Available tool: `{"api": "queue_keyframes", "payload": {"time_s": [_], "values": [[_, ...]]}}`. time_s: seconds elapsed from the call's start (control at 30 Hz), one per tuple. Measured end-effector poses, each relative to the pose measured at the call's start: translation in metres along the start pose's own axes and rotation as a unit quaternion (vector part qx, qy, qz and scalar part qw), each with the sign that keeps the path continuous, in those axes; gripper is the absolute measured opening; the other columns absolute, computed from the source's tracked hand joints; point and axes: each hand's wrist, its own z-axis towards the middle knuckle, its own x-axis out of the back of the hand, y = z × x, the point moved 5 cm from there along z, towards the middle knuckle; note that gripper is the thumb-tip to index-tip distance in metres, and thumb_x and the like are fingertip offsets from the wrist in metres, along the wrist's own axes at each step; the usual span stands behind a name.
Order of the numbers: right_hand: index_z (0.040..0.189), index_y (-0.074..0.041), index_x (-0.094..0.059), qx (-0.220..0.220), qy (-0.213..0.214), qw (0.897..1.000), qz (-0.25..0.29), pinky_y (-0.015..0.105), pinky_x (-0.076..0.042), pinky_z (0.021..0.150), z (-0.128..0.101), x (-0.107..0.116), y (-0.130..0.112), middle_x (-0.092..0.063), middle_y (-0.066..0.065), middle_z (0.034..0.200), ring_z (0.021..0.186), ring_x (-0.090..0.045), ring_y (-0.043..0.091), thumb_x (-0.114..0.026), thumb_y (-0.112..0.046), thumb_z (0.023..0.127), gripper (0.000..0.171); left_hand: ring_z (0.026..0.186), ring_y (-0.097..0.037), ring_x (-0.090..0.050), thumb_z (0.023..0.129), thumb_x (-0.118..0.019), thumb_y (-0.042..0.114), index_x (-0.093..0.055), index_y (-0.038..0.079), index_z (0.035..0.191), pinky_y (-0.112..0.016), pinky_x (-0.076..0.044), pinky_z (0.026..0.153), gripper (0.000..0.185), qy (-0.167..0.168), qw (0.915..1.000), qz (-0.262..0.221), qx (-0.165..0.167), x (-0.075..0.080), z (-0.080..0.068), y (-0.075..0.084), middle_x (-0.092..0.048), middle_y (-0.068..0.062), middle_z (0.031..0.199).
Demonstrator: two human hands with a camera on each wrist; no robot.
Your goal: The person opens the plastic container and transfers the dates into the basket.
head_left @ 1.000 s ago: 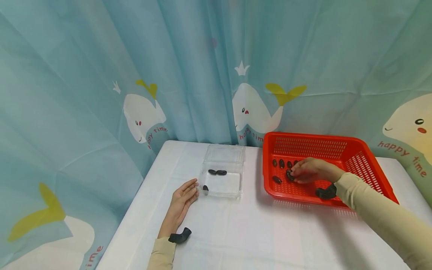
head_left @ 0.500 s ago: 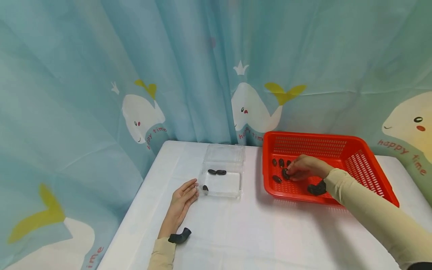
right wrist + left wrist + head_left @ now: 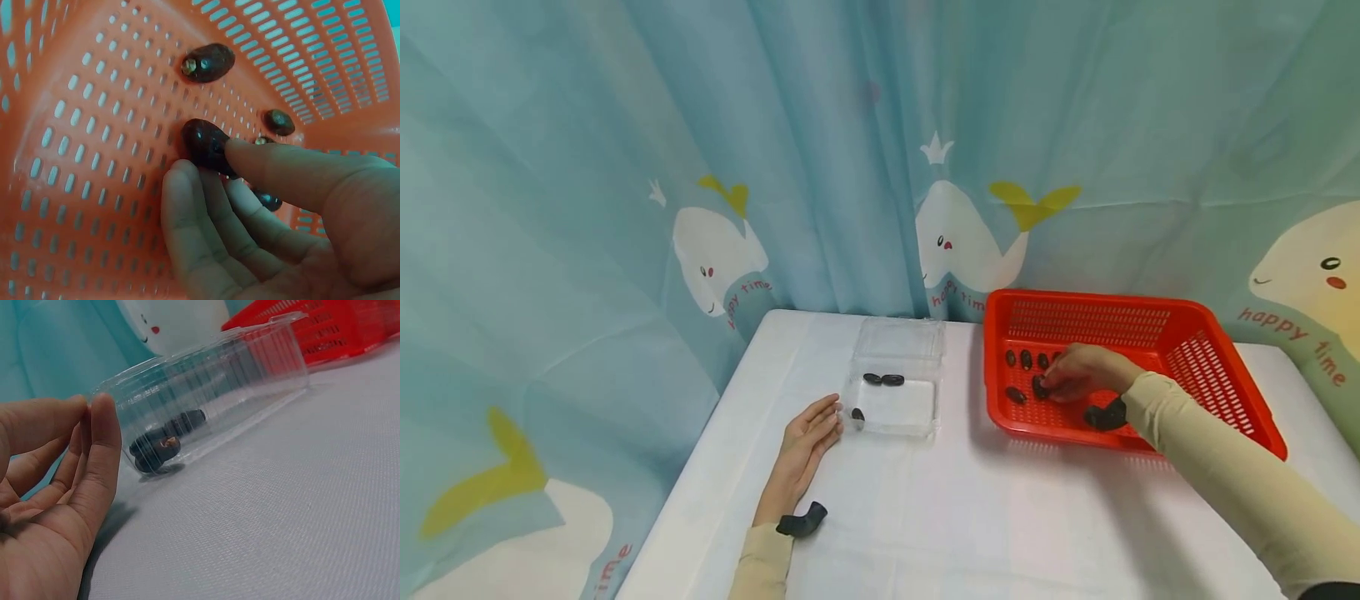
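Note:
My right hand (image 3: 1086,371) is down inside the red plastic basket (image 3: 1097,443). Its thumb and fingers pinch a dark, glossy date (image 3: 206,145) close over the slotted floor. Several other dates lie in the basket, one (image 3: 209,62) off by itself and the rest near the far side, partly behind my fingers. On the left, a clear plastic box (image 3: 934,408) stands with its lid folded back. Inside it are two dates (image 3: 892,380) end to end at the back and one date (image 3: 857,414) at the front left. My left hand (image 3: 805,446) pinches the box's left edge.
The clear hinged lid (image 3: 898,342) lies behind the box. White cloth (image 3: 970,517) covers the table. A blue curtain (image 3: 850,167) with whale prints hangs right behind the table's far edge, and the basket stands close to it.
My right hand has shifted slightly left within the basket, then a touch back right, with the date at its fingertips. The left hand and the box have stayed put.

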Motion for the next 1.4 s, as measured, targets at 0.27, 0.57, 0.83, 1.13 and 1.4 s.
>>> {"api": "queue_keyframes", "payload": {"time_s": [0.27, 0.57, 0.83, 1.13, 1.4], "values": [[0.106, 0.006, -0.07, 0.011, -0.047, 0.998, 0.03, 0.034, -0.065, 0.086, -0.003, 0.004, 0.001, -0.073, 0.005, 0.091, 0.084, -0.073, 0.015, -0.061, -0.002, 0.101, 0.012, 0.107, -0.01, -0.065, 0.103, -0.059, -0.002, -0.043, -0.005, 0.152, -0.02, -0.059, 0.094, 0.052, 0.005, 0.9999, -0.013, 0.003, 0.001, 0.002, 0.001, -0.062, -0.005, 0.127], [0.126, 0.011, -0.063, 0.04, -0.077, 0.995, 0.053, 0.037, -0.062, 0.097, -0.015, 0.009, -0.016, -0.074, 0.004, 0.103, 0.097, -0.072, 0.017, -0.058, -0.006, 0.104, 0.028, 0.108, -0.009, -0.064, 0.105, -0.056, -0.002, -0.044, -0.003, 0.152, -0.02, -0.058, 0.096, 0.049, -0.001, 0.9999, -0.009, 0.007, 0.001, 0.005, 0.001, -0.06, -0.005, 0.128], [0.137, 0.009, -0.058, 0.078, -0.074, 0.993, 0.047, 0.044, -0.057, 0.107, -0.031, 0.001, -0.035, -0.074, 0.007, 0.116, 0.108, -0.073, 0.02, -0.062, -0.016, 0.105, 0.041, 0.107, -0.009, -0.064, 0.104, -0.057, -0.002, -0.043, -0.003, 0.153, -0.02, -0.058, 0.096, 0.051, 0.004, 0.9998, -0.014, 0.012, 0.0, 0.004, 0.0, -0.06, -0.004, 0.127], [0.141, 0.007, -0.052, 0.099, -0.064, 0.991, 0.062, 0.037, -0.061, 0.1, -0.046, -0.002, -0.059, -0.075, 0.002, 0.114, 0.108, -0.073, 0.021, -0.066, -0.017, 0.103, 0.047, 0.106, -0.009, -0.065, 0.103, -0.06, -0.001, -0.045, -0.002, 0.152, -0.019, -0.058, 0.094, 0.051, 0.004, 0.9997, -0.019, 0.015, -0.001, 0.006, 0.001, -0.061, -0.005, 0.127], [0.143, 0.011, -0.047, 0.145, -0.087, 0.984, 0.053, 0.036, -0.061, 0.098, -0.057, -0.022, -0.083, -0.072, 0.009, 0.124, 0.112, -0.072, 0.022, -0.064, -0.017, 0.104, 0.051, 0.106, -0.01, -0.064, 0.103, -0.059, -0.001, -0.045, -0.002, 0.152, -0.02, -0.058, 0.095, 0.051, 0.013, 0.9997, -0.01, 0.02, -0.001, 0.005, 0.0, -0.06, -0.006, 0.128]]}}
